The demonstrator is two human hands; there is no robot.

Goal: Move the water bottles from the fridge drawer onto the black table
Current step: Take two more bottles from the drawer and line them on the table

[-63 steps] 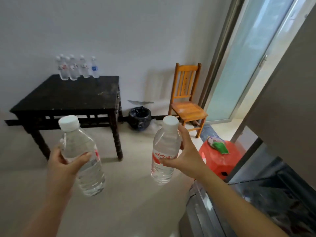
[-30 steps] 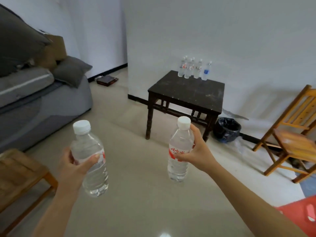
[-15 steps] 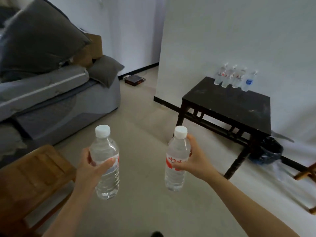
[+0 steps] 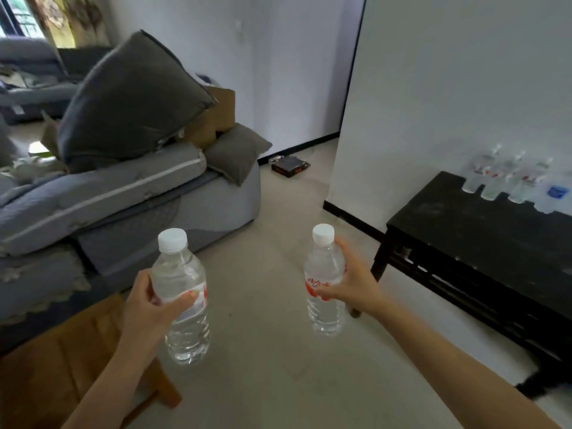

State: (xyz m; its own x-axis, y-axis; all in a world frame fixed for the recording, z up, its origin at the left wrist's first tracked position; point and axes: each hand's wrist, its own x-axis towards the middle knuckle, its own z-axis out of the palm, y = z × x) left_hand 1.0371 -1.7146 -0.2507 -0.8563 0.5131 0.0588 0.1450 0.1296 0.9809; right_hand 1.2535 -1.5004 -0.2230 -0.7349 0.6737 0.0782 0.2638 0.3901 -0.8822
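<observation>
Grip confirmed on both sides. Left hand holds the left bottle at mid-body, thumb across the red label, fingers curled behind. Right hand holds the right bottle at shoulder and label, thumb in front, fingers wrapped round the back. Both bottles are clear, white-capped and upright, held over the floor and apart from the table, which stands to the right against a white wall. Row of bottles stands at the table's far edge; blurred, one with a blue label. Sofa with a grey cushion at left; wooden stool under the left forearm.
</observation>
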